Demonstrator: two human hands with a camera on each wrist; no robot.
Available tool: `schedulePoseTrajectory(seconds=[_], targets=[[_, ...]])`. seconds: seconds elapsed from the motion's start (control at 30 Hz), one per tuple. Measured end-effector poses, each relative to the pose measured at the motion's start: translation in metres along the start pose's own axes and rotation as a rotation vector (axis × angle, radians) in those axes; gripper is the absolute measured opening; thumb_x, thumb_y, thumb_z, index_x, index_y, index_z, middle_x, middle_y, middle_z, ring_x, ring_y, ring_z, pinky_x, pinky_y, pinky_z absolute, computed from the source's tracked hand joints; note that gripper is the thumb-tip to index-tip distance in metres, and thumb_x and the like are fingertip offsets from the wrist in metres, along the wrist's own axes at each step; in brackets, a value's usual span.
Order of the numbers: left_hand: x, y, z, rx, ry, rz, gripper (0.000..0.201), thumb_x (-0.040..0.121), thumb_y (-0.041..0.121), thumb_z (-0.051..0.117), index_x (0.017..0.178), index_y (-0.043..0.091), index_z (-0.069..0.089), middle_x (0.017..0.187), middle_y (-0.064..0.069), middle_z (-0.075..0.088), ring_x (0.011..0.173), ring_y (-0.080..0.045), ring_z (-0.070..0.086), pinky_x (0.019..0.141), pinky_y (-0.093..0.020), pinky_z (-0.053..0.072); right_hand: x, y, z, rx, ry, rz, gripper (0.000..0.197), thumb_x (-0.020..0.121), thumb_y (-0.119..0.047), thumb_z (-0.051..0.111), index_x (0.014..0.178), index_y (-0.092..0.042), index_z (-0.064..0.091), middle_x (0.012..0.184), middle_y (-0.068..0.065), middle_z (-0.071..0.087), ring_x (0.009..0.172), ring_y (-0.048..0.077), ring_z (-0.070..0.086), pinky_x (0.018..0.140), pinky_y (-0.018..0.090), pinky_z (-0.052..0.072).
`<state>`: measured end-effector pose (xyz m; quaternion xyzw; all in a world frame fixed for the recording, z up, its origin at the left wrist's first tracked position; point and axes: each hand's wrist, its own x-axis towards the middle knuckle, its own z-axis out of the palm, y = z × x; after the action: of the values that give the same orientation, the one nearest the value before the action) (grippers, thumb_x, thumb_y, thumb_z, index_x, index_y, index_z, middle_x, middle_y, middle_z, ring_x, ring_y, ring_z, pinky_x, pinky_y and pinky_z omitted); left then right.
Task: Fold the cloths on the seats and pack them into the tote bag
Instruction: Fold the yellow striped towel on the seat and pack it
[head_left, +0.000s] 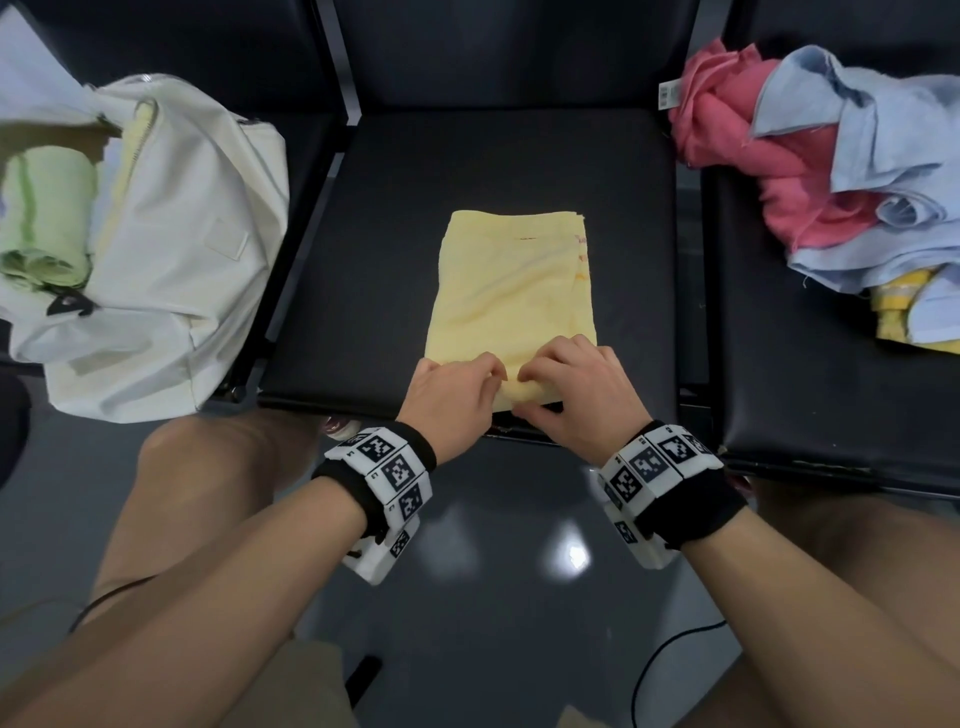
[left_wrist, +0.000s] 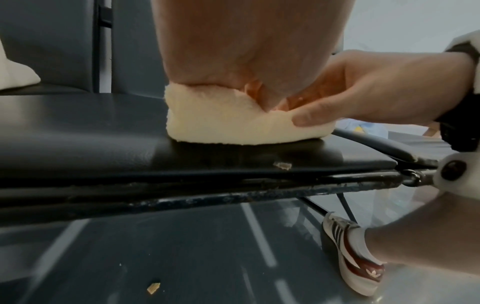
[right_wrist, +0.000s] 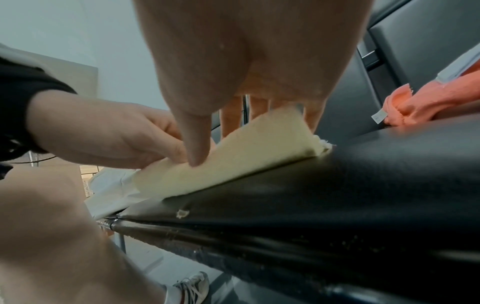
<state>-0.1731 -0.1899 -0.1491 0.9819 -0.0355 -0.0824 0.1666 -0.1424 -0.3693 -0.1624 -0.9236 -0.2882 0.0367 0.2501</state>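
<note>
While both hands, left hand (head_left: 451, 391) and right hand (head_left: 581, 388), pinch the yellow cloth (head_left: 511, 291) at its near edge, fingers clamped, rolling evenly should keep it tidy.

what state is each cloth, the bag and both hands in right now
yellow cloth: folded flat on the middle seat, near edge lifted
left hand: pinching that edge
right hand: pinching that edge
tote bag: open, green cloth inside
pink cloth: crumpled, unfolded
blue cloth: crumpled on top of it
</note>
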Motion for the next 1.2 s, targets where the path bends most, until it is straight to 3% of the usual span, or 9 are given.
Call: schedulePoseTrajectory(seconds=[0.13,0.33,0.5,0.6,0.7,0.8,0.93,1.07,1.2], targets=[[-0.001,-0.006,0.0,-0.151,0.043,-0.025,0.015,0.099,0.024,0.051,0.097,0.019,0.065,0.078,0.007,0.066,0.078,-0.022,0.062,0.09,-0.04,0.042,0.0,0.001,0.002,-0.021,-0.046,-0.016,0.022,0.089,-0.032,0.067,0.108,-0.022,0.07,0.1,-0.003,0.059,0.096,0.021,0.052,0.082,0.033,0.032],[-0.015,-0.012,0.008,-0.032,0.352,0.182,0.009,0.088,0.023,0.07,0.094,0.018,0.066,0.095,0.005,0.058,0.088,-0.015,0.054,0.081,-0.03,0.033,0.003,-0.002,0.007,-0.076,0.049,0.046,0.026,0.093,-0.037,0.058,0.095,-0.016,0.072,0.097,0.002,0.055,0.095,0.026,0.048,0.08,0.038,0.037],[-0.018,-0.017,0.013,0.036,0.285,0.253,0.026,0.077,0.017,0.078,0.099,0.017,0.066,0.098,0.004,0.065,0.092,-0.02,0.06,0.087,-0.028,0.034,0.005,-0.003,0.005,-0.069,0.043,0.082,0.029,0.094,-0.04,0.055,0.098,-0.016,0.072,0.094,0.001,0.058,0.094,0.027,0.049,0.083,0.042,0.039],[-0.015,-0.015,0.013,0.038,0.294,0.227,0.017,0.087,0.019,0.062,0.102,0.016,0.069,0.096,0.004,0.068,0.089,-0.02,0.061,0.086,-0.03,0.034,0.004,-0.004,0.0,-0.024,0.02,0.075,0.024,0.093,-0.037,0.061,0.111,-0.022,0.061,0.101,-0.004,0.06,0.099,0.023,0.049,0.091,0.039,0.036],[-0.013,-0.013,0.011,0.068,0.269,0.198,0.031,0.093,0.027,0.045,0.104,0.015,0.07,0.094,0.003,0.071,0.085,-0.02,0.061,0.084,-0.031,0.033,0.003,-0.002,-0.004,-0.01,-0.008,0.064,0.027,0.089,-0.04,0.066,0.11,-0.024,0.059,0.104,-0.006,0.059,0.101,0.02,0.049,0.093,0.039,0.037],[-0.011,-0.01,0.006,0.069,0.219,0.139,0.032,0.097,0.027,0.041,0.106,0.015,0.069,0.092,0.002,0.072,0.084,-0.022,0.062,0.085,-0.035,0.033,0.002,0.0,-0.005,0.004,-0.034,0.057,0.034,0.082,-0.036,0.074,0.111,-0.024,0.063,0.11,-0.006,0.054,0.102,0.018,0.05,0.09,0.038,0.039],[-0.01,-0.007,-0.002,-0.026,0.102,0.034,0.023,0.102,0.025,0.046,0.112,0.017,0.065,0.088,0.0,0.07,0.082,-0.026,0.062,0.083,-0.035,0.038,0.002,-0.001,-0.005,0.0,-0.056,0.036,0.025,0.092,-0.033,0.064,0.112,-0.018,0.069,0.114,-0.003,0.054,0.1,0.019,0.053,0.084,0.036,0.038],[-0.014,-0.013,-0.001,-0.202,0.176,0.042,0.01,0.096,0.03,0.06,0.101,0.021,0.06,0.091,0.007,0.063,0.078,-0.02,0.061,0.076,-0.039,0.051,0.004,0.001,-0.003,0.016,-0.07,0.055,0.028,0.097,-0.036,0.055,0.112,-0.017,0.069,0.107,-0.003,0.058,0.098,0.021,0.053,0.084,0.037,0.039],[-0.018,-0.02,0.006,-0.132,0.331,0.126,0.019,0.088,0.037,0.069,0.092,0.018,0.07,0.094,0.006,0.057,0.085,-0.016,0.055,0.078,-0.037,0.046,0.005,0.001,0.0,-0.008,-0.045,0.086,0.03,0.099,-0.039,0.05,0.105,-0.019,0.071,0.102,-0.003,0.06,0.095,0.021,0.049,0.08,0.033,0.032]])
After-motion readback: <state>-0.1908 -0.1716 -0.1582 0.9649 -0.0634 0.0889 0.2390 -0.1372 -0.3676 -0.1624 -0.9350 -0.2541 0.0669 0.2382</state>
